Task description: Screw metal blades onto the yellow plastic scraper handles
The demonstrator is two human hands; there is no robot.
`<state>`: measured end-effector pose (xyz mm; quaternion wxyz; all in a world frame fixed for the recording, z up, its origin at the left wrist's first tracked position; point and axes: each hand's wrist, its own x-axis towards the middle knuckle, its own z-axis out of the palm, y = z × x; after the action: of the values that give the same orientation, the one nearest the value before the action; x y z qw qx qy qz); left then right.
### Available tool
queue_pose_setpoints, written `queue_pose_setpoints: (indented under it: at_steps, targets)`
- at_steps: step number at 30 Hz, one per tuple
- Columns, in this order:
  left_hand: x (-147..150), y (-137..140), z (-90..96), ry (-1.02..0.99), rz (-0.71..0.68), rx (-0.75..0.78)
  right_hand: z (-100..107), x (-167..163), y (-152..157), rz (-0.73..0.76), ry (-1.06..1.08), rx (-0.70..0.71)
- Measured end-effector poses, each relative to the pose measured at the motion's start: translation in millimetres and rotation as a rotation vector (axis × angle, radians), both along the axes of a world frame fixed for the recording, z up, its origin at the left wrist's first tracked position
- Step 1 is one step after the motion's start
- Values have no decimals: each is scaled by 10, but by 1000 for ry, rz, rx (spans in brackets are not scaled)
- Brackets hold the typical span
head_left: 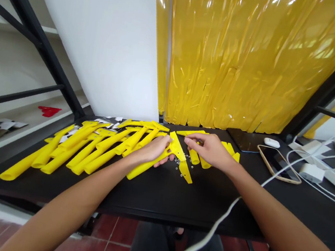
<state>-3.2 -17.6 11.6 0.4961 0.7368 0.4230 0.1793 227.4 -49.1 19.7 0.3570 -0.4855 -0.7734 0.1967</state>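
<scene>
My left hand is wrapped around a yellow plastic handle with a hollow tube end and a flat head, held just above the black table. To its right, my right hand is closed in a pinch beside the flat head; whatever its fingertips hold is too small to make out. Below the hands, small metal nuts lie scattered on the table. A flat yellow pointed piece with a hole shows just under the handle's head; I cannot tell whether the two are joined.
Several yellow handles are piled at left. More yellow pieces lie behind my right hand. At right are a phone, a black tablet-like slab, a white earbud case and a charger; a white cable crosses in front.
</scene>
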Motion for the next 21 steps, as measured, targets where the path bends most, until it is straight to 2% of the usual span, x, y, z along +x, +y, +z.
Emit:
queue_pose_setpoints:
  at_steps: [6, 13, 17, 21]
  targets:
    - [42, -113, -4, 78, -126, 176, -163, -139, 78, 22, 139, -156]
    - [55, -152, -25, 128, -117, 276, -146, -215, 64, 92, 271, -237]
    - [36, -168, 65, 24, -190, 199, -93, -203, 27, 129, 374, -288]
    - [7, -124, 112, -149, -239, -9, -53, -148, 3, 217, 558, -517]
